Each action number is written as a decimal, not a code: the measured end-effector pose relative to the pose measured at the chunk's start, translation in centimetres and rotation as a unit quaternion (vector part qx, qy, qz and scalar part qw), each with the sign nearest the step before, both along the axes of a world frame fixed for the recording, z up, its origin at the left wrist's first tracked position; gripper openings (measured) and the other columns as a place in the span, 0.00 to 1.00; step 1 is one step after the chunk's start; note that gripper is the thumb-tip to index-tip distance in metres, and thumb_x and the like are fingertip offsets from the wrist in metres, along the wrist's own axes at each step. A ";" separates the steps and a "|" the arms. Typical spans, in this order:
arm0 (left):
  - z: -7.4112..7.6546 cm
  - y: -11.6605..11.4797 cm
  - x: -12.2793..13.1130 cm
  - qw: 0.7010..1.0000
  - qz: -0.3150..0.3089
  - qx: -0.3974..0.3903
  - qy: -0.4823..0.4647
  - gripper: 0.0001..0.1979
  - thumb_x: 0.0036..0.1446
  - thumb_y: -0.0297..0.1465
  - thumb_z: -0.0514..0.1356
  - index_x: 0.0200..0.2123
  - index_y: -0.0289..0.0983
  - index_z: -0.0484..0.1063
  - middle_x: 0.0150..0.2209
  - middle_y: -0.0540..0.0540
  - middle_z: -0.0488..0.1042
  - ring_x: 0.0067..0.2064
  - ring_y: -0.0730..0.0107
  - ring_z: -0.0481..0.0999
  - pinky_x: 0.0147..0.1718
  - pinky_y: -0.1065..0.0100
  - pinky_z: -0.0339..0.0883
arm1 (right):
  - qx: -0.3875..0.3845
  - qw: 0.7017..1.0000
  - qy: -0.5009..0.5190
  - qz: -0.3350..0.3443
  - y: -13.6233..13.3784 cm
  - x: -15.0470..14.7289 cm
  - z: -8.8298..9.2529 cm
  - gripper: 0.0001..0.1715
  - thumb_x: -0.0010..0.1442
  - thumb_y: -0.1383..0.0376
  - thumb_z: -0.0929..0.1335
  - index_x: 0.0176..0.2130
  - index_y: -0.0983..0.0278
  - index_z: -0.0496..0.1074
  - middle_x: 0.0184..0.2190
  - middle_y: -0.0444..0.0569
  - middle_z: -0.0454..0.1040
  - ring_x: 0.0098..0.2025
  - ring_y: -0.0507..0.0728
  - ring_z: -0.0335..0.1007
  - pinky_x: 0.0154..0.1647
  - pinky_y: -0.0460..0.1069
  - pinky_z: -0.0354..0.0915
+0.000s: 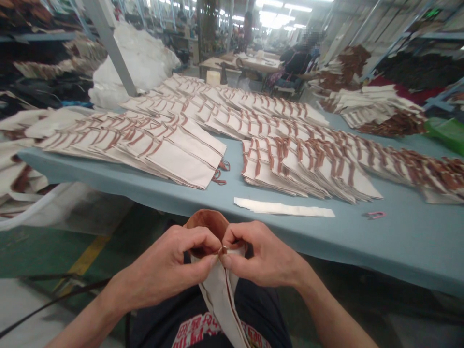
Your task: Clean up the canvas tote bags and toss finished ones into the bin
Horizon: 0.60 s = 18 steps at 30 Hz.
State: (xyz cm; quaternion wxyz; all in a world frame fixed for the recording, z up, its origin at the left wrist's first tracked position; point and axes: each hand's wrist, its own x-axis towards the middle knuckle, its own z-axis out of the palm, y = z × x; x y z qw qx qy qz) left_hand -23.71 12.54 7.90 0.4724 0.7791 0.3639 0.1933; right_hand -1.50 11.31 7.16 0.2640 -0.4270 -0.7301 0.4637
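Note:
Over my lap, a cream and brown fabric piece (216,285) hangs down, its brown upper part curved into a loop. My left hand (190,253) pinches its edge between thumb and forefinger. Close beside it, my right hand (255,253) pinches the same piece, the fingertips of both hands almost meeting at a seam. What lies right between the fingertips is too small to make out. On the table just beyond my hands is a cream fabric strip (284,208). Small pink-handled thread snips (375,215) lie to its right.
Overlapping stacks of cream pieces with brown stripes (181,157) cover much of the blue-covered table (409,246). More brown-striped pieces (304,166) spread to the right. A grey post (110,48) rises at the left near white plastic bags (134,63). Another person (295,63) sits farther back.

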 end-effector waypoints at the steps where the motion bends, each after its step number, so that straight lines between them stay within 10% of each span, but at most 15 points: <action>1: 0.0 -0.1 0.0 1.000 0.001 -0.001 -0.001 0.08 0.60 0.25 0.57 0.31 0.36 0.75 0.27 0.54 0.75 0.29 0.77 0.71 0.30 0.76 0.63 | 0.011 1.000 -0.008 -0.006 -0.1 -0.2 0.1 0.05 0.55 0.66 0.69 0.28 0.63 0.69 0.23 0.38 0.65 0.25 0.48 0.58 0.27 0.44 0.52; 18: -0.3 0.0 0.7 0.993 0.050 0.108 0.001 0.12 0.53 0.19 0.58 0.29 0.38 0.80 0.24 0.58 0.78 0.24 0.82 0.73 0.26 0.80 0.60 | 0.087 0.993 0.005 -0.080 -1.0 -1.4 -1.2 0.06 0.55 0.68 0.65 0.26 0.62 0.65 0.22 0.39 0.62 0.24 0.49 0.56 0.27 0.45 0.51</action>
